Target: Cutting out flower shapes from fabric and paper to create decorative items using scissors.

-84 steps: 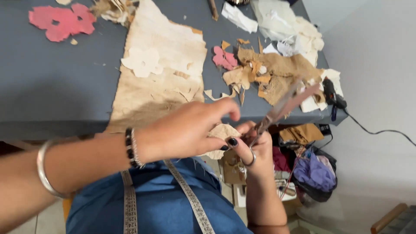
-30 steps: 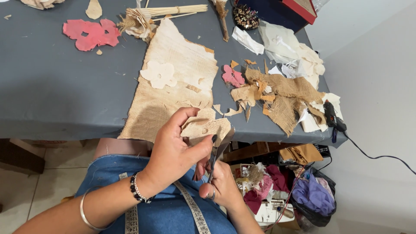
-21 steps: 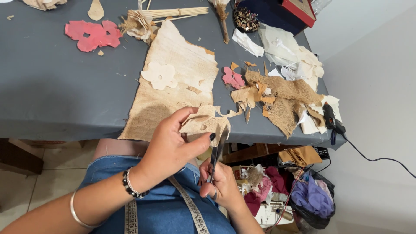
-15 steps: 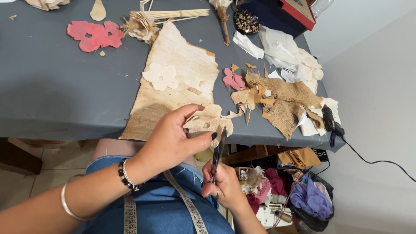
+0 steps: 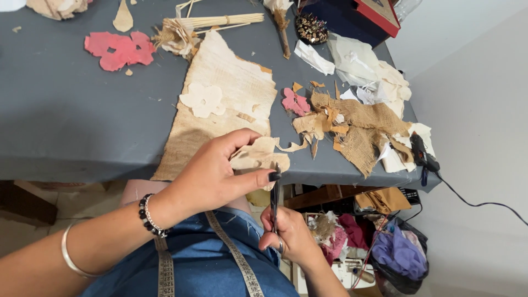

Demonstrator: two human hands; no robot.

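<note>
Scissors swung upright under the scrap since a second ago; cutting stance resumed.
Left hand (image 5: 212,176) pinching tan scrap (image 5: 258,157) just off the surface (image 5: 66,126) edge; right hand (image 5: 289,236) clenched on scissors (image 5: 274,192), blades now vertical, tips touching scrap.

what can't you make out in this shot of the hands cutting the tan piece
Head view only:
- Scissors: blade tips, hidden behind the tan piece.
- Right hand: its grip, fingers curl over the handles.
- Left hand: covers the tan piece's near edge.
- Glue gun: too small.
</note>
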